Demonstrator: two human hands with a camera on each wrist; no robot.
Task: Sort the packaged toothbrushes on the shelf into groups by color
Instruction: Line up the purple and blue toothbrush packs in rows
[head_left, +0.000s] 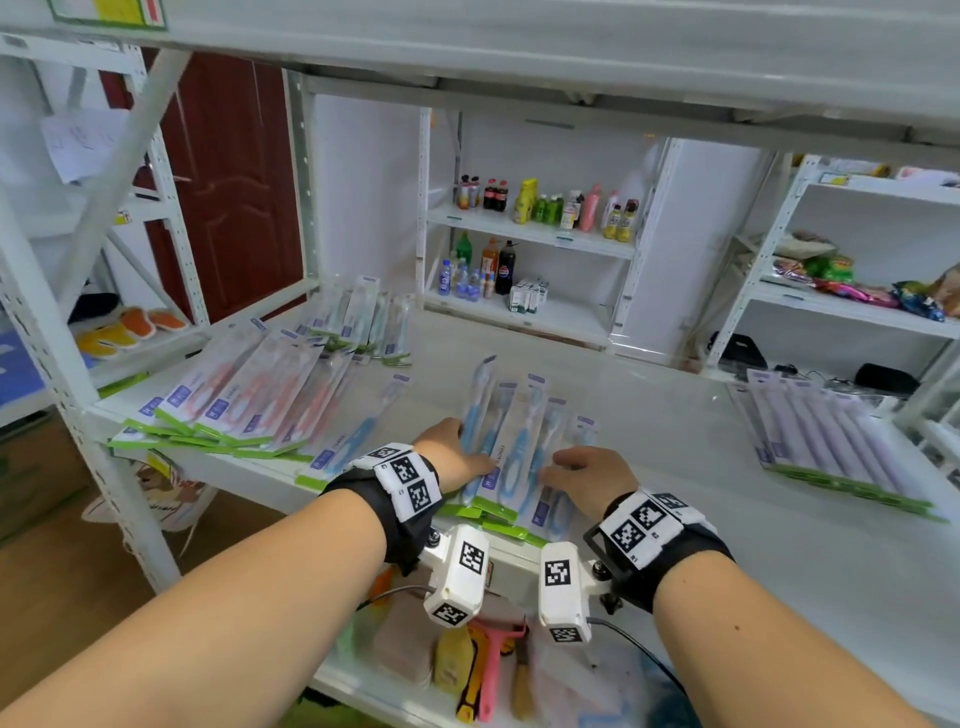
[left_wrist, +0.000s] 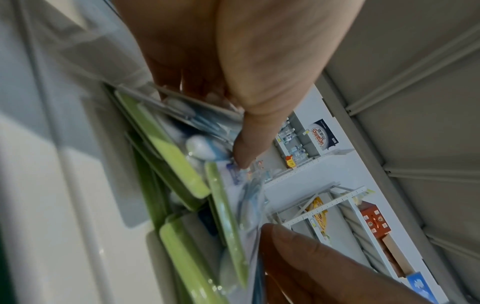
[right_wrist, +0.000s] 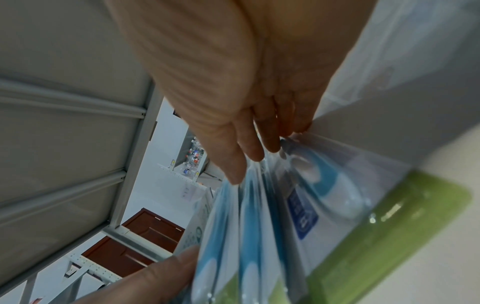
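Observation:
Several blue toothbrush packs with green bottom strips lie fanned near the shelf's front edge. My left hand grips the fan's left side, thumb on top; in the left wrist view my left hand has a tilted pack between index finger and thumb. My right hand curls over the right side; in the right wrist view my right hand holds blue packs between fingers and thumb. Pink packs lie left, green ones back left, purple ones right.
One blue pack lies apart between the pink group and my left hand. The white shelf board has an upper shelf close overhead. A lower shelf holds sponges and scrapers. Bottles stand on a far rack.

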